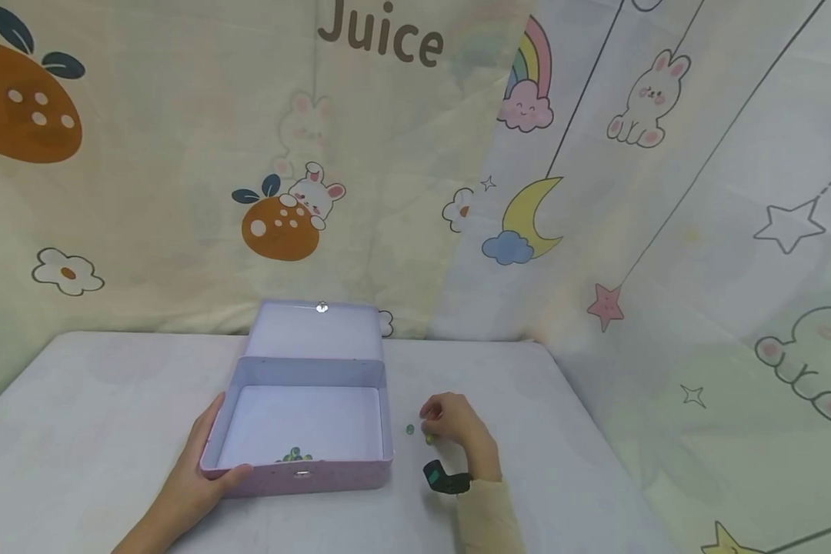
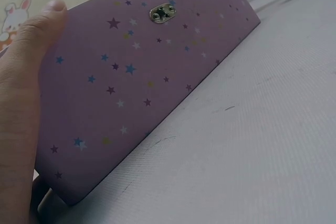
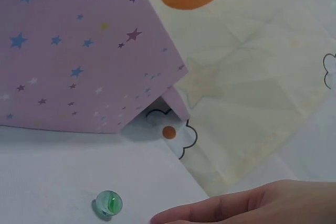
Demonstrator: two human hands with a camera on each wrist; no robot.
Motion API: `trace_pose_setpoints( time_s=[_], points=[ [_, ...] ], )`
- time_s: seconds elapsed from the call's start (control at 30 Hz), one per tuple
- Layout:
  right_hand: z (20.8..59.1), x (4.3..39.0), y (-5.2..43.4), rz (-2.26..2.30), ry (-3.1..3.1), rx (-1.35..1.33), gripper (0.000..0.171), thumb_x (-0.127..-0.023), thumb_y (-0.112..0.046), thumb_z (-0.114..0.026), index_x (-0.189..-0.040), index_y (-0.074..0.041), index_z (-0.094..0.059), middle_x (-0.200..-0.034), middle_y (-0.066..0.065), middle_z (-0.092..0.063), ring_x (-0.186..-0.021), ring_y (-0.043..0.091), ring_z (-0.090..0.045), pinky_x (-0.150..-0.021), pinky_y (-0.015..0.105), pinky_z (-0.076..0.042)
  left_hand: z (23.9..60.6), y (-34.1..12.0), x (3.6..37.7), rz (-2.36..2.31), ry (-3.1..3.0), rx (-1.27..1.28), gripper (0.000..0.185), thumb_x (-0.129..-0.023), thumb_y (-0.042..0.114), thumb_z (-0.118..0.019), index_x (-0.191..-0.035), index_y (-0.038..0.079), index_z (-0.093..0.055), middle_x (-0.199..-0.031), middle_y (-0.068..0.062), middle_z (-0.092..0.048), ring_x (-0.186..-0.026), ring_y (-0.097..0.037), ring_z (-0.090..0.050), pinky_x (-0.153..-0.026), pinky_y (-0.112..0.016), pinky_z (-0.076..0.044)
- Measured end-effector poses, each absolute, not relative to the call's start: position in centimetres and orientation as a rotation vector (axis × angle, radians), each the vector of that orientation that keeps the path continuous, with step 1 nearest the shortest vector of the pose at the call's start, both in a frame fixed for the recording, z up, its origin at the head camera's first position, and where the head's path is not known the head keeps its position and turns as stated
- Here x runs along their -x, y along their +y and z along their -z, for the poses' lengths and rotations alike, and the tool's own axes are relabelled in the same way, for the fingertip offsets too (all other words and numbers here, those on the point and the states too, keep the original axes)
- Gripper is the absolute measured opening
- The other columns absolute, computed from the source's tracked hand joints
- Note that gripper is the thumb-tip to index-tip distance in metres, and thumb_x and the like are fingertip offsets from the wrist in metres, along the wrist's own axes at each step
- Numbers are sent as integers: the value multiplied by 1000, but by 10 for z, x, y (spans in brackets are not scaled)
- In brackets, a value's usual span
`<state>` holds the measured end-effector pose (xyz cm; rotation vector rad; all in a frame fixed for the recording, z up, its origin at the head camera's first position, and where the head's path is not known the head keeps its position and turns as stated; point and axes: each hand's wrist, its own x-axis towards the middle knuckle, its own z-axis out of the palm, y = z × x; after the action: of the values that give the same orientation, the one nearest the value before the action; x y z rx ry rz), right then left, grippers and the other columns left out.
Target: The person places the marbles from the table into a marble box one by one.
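Left hand point(image 1: 197, 469) grip clamped on open box point(image 1: 298, 419) corner, right hand point(image 1: 457, 427) curled over marbles point(image 1: 410, 429), its grip hidden

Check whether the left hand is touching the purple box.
Touching. The head view shows the left hand gripping the purple box at its front left corner, and the left wrist view shows the thumb pressed on its starred wall.

Lilac metal box with small coloured stars and silver clasp plate point(image 1: 303, 431), lid open and leaning back upright, sits on white tabletop point(image 1: 97, 415). Left hand point(image 1: 197, 469) grips front-left corner, thumb over rim. Cluster of green glass marbles point(image 1: 292, 455) inside at front wall. Loose green glass marble point(image 1: 410, 429) on tabletop just right of box. Right hand point(image 1: 457, 427) curled beside it, yellowish marble point(image 1: 428, 438) at fingertips.
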<state>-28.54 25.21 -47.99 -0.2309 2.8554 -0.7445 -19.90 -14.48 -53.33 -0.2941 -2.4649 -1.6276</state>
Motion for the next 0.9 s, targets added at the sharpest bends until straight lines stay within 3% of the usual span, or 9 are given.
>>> trace_pose_setpoints(
  time_s=[0.1,0.37,0.57,0.9],
  points=[
    [480,286,250,747,2887,245,5,-80,-11,-72,-84,-11,-70,-77,-2,-63,-72,12,-54,-66,28,-47,532,-146,198,1624,-2468,281,105,-77,23,-74,-151,39,-2,-159,-12,-6,-145,-37,-4,-97,-78,-11],
    [479,282,246,697,2909,126,3,-81,-14,-72,-84,-14,-71,-81,-2,-65,-76,14,-56,-73,34,-51,537,-145,197,1649,-2393,345,104,-75,18,-75,-153,30,-7,-158,-9,-10,-144,-8,-6,-99,-77,-11],
    [476,280,245,736,2888,109,4,-82,-12,-71,-86,-13,-72,-82,0,-66,-77,15,-58,-76,37,-52,537,-146,199,1608,-2393,356,104,-75,20,-76,-153,31,-8,-158,-8,-12,-142,-1,-7,-98,-78,-13],
    [457,278,242,716,3048,399,8,-83,-8,-68,-89,-9,-73,-86,1,-69,-78,12,-60,-73,32,-51,539,-143,197,1632,-2357,351,105,-74,16,-76,-154,27,-9,-156,-13,-14,-138,6,-9,-98,-77,-13]
  ],
)
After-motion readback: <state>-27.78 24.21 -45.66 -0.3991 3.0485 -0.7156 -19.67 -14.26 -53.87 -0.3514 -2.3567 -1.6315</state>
